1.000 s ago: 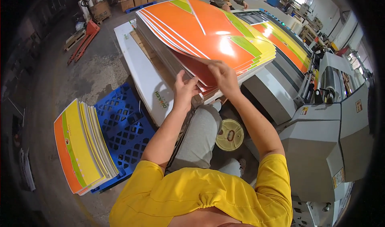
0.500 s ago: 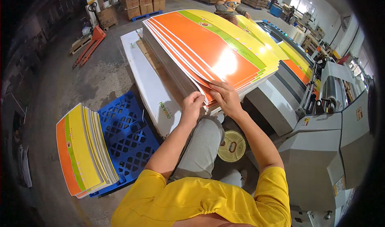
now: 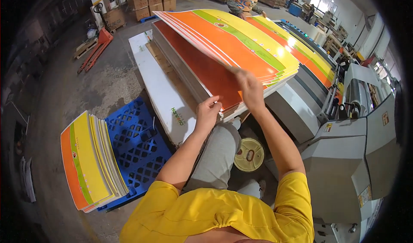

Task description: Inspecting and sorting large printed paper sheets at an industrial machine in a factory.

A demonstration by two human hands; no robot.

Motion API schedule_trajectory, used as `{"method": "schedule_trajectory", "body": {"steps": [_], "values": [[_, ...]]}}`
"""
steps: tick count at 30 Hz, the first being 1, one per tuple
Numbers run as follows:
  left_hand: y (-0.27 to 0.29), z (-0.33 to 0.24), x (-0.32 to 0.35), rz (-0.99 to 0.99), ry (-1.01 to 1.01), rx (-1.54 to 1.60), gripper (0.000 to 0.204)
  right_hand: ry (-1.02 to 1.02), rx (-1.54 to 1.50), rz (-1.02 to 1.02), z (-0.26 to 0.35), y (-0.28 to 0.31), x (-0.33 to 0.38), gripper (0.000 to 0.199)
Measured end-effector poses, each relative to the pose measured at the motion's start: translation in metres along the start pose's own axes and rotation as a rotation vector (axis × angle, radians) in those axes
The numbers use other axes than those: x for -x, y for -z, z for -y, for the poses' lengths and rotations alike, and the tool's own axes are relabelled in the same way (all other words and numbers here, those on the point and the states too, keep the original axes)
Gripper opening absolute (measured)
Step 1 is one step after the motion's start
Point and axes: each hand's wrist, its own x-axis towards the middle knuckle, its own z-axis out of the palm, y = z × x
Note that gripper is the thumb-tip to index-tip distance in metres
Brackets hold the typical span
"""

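A tall stack of large printed sheets (image 3: 206,73), orange, green and yellow, stands in front of me. My right hand (image 3: 249,88) grips the near edge of several upper sheets (image 3: 228,39), bending them up off the stack; its fingertips are partly smeared by motion. Beneath them a dark shaded gap shows the orange face of the sheet below. My left hand (image 3: 208,112) rests at the stack's near left corner, thumb and forefinger slightly apart with no sheet between them.
Left of me, a smaller pile of like sheets (image 3: 88,157) lies on a blue plastic pallet (image 3: 137,144). A grey machine (image 3: 340,157) stands close at right, with a printed sheet (image 3: 316,67) on it. A round yellowish lid (image 3: 249,155) is by my legs. Farther off are a person (image 3: 245,0) and an orange pallet jack (image 3: 99,47).
My right hand has risen, lifting the near edges of the upper sheets away from the stack. The left fingers have let go of the sheet corner. The far person has shifted slightly left.
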Motion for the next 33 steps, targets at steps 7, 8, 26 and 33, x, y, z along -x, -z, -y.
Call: {"method": "schedule_trajectory", "body": {"steps": [7,8,26,33], "values": [[0.002,0.003,0.001,0.009,0.0,0.12,0.02,0.491,0.466,0.342,-0.021,-0.003,0.027,0.034],[0.003,0.005,0.001,0.006,0.004,0.119,0.02,0.49,0.464,0.346,-0.02,-0.004,0.028,0.034],[-0.002,-0.013,0.008,0.029,0.053,0.187,0.023,0.504,0.43,0.162,-0.012,-0.009,0.037,0.028],[0.005,-0.014,0.01,0.044,0.048,0.509,0.057,0.661,0.454,0.163,0.002,-0.002,0.035,0.034]]}}
